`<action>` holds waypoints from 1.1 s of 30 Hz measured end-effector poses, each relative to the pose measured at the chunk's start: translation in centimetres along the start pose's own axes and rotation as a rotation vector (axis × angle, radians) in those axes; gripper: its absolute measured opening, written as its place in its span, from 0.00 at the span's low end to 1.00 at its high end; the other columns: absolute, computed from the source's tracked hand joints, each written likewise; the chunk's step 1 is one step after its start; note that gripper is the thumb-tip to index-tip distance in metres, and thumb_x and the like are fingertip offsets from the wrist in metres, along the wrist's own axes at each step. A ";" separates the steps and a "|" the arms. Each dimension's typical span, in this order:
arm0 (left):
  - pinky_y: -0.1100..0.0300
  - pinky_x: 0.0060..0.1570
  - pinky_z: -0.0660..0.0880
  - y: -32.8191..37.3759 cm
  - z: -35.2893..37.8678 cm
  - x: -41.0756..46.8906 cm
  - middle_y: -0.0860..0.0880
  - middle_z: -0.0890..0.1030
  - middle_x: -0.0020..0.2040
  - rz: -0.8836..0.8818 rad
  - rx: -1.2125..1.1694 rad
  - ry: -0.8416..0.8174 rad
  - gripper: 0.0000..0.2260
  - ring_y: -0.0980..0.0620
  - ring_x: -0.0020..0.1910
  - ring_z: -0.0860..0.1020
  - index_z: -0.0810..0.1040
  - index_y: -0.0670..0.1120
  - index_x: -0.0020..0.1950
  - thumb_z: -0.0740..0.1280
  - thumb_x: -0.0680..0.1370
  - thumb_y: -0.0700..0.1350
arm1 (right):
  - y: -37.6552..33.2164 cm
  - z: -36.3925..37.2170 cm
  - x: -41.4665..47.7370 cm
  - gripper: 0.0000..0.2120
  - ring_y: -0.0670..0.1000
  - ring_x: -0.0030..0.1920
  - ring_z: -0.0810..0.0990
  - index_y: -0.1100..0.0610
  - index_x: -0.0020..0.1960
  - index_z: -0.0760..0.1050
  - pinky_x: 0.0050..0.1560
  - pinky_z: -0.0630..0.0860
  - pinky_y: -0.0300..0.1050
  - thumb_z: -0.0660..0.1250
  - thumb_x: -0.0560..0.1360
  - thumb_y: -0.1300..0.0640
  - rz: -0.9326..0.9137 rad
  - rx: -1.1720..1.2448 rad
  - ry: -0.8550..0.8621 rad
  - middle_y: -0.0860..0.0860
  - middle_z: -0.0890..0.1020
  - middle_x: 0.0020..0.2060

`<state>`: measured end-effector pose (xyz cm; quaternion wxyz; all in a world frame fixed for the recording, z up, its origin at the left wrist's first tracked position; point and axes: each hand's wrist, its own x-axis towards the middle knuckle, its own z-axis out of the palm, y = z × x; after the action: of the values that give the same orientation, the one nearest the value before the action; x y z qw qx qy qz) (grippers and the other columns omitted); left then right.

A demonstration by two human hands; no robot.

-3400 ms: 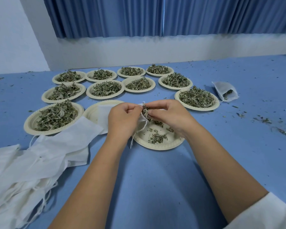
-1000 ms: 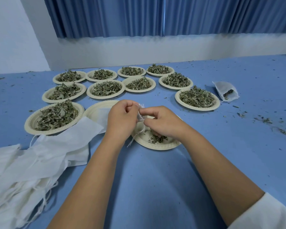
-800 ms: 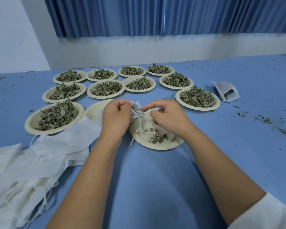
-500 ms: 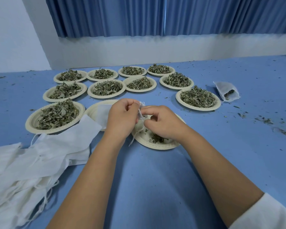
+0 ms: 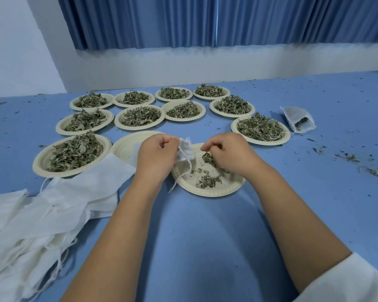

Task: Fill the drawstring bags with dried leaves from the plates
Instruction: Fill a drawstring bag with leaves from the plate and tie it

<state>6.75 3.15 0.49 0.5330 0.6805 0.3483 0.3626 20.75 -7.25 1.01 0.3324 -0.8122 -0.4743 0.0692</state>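
My left hand grips a small white drawstring bag by its mouth, above the left rim of a near plate. The bag's string dangles down to the table. That plate holds only a few scattered dried leaves. My right hand hovers over the plate, fingers curled down and pinching a clump of leaves. Several other plates heaped with dried leaves stand in rows behind.
A pile of flat white bags lies at the left, overlapping an emptied plate. One filled bag lies open at the right. Loose leaf crumbs are strewn over the blue table. A wall and curtain stand behind.
My right hand has drawn away from the bag's mouth and moved right, down onto the plate's leaves. The left hand still holds the bag, now more exposed.
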 end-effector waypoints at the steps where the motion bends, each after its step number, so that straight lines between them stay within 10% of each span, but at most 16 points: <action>1: 0.62 0.31 0.66 0.0 -0.1 0.0 0.57 0.72 0.23 -0.001 0.005 0.001 0.10 0.57 0.24 0.68 0.79 0.48 0.37 0.65 0.78 0.42 | 0.2 0.2 0.1 0.16 0.36 0.41 0.77 0.51 0.56 0.82 0.39 0.69 0.28 0.58 0.78 0.63 0.008 -0.080 -0.066 0.45 0.81 0.52; 3: 0.62 0.31 0.66 0.0 -0.1 0.0 0.57 0.72 0.23 -0.006 0.005 0.005 0.10 0.57 0.25 0.68 0.79 0.47 0.36 0.65 0.77 0.42 | 0.0 0.4 0.0 0.19 0.45 0.55 0.78 0.51 0.62 0.80 0.52 0.73 0.38 0.56 0.79 0.64 0.024 -0.177 -0.201 0.48 0.78 0.61; 11: 0.63 0.30 0.65 0.0 -0.1 0.0 0.58 0.72 0.22 -0.025 -0.022 -0.017 0.11 0.59 0.22 0.68 0.78 0.46 0.36 0.65 0.78 0.41 | -0.1 -0.4 -0.1 0.23 0.40 0.26 0.78 0.50 0.48 0.84 0.31 0.74 0.37 0.53 0.75 0.68 0.043 -0.079 -0.228 0.36 0.78 0.25; 16: 0.64 0.29 0.65 0.1 -0.2 -0.1 0.58 0.72 0.22 -0.027 -0.022 -0.020 0.12 0.60 0.21 0.68 0.78 0.45 0.35 0.65 0.78 0.41 | -0.2 -0.1 -0.2 0.19 0.52 0.46 0.83 0.52 0.51 0.80 0.49 0.80 0.47 0.53 0.77 0.67 0.098 -0.154 -0.268 0.51 0.81 0.49; 20: 0.66 0.27 0.65 0.2 -0.2 -0.1 0.57 0.72 0.21 -0.022 -0.024 -0.016 0.11 0.60 0.22 0.68 0.77 0.46 0.35 0.65 0.78 0.41 | -0.7 0.1 -0.6 0.20 0.51 0.37 0.80 0.52 0.49 0.80 0.35 0.77 0.43 0.53 0.76 0.69 0.123 0.152 -0.348 0.52 0.82 0.44; 25: 0.61 0.33 0.65 0.2 -0.4 -0.1 0.57 0.71 0.22 -0.029 -0.035 -0.008 0.11 0.56 0.26 0.68 0.78 0.46 0.35 0.64 0.78 0.41 | 0.0 -1.3 -0.6 0.18 0.48 0.50 0.78 0.49 0.56 0.79 0.48 0.73 0.41 0.56 0.77 0.65 0.044 -0.113 -0.324 0.47 0.79 0.53; 33: 0.61 0.33 0.65 0.2 -0.4 -0.1 0.57 0.72 0.22 -0.021 -0.024 -0.004 0.12 0.56 0.26 0.68 0.77 0.47 0.35 0.65 0.78 0.41 | -0.9 -0.9 -1.4 0.20 0.47 0.40 0.83 0.49 0.59 0.77 0.32 0.76 0.44 0.57 0.76 0.67 0.102 0.187 -0.468 0.48 0.78 0.54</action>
<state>6.40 3.22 0.77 0.5456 0.6710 0.3501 0.3599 19.76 -8.50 1.93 0.2832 -0.7627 -0.4885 0.3154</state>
